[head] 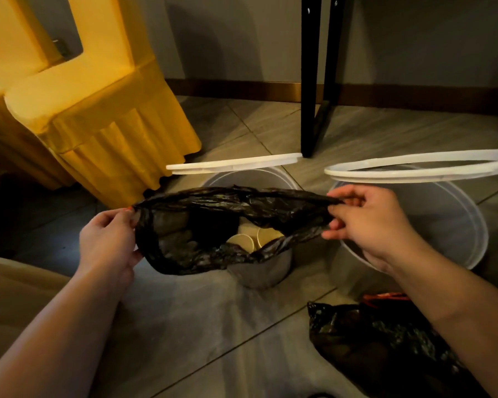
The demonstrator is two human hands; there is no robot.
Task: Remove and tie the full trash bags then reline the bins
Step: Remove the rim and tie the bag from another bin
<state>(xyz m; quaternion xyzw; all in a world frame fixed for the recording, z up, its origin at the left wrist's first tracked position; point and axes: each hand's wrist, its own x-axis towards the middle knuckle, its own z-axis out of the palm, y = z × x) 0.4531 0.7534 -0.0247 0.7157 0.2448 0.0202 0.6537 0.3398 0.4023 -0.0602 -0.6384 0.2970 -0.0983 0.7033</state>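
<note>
Pinching the bag (184,254) rim tight with left grip (107,242) and right grip (371,225), stretched wide over the bin (259,272) in the middle of the floor (256,124), with cups (242,244) inside. Probably best to gather the rim evenly, lift straight up, then knot. Gotta mind the raised ring (233,163) right behind, plus a second bag (385,354) by the near right edge and chairs (104,116) far left.

Mouth of black bag (213,225) pulled wide between left hand (107,239) and right hand (368,225) — open from above, paper cups (242,242) inside; white ring (233,163) just behind; second ring (420,168) over right bin (457,219); yellow chair covers (104,116) block left; table leg (309,81) behind; dark bag (385,340) on floor near-right — bare floor tiles (202,326) centre.
</note>
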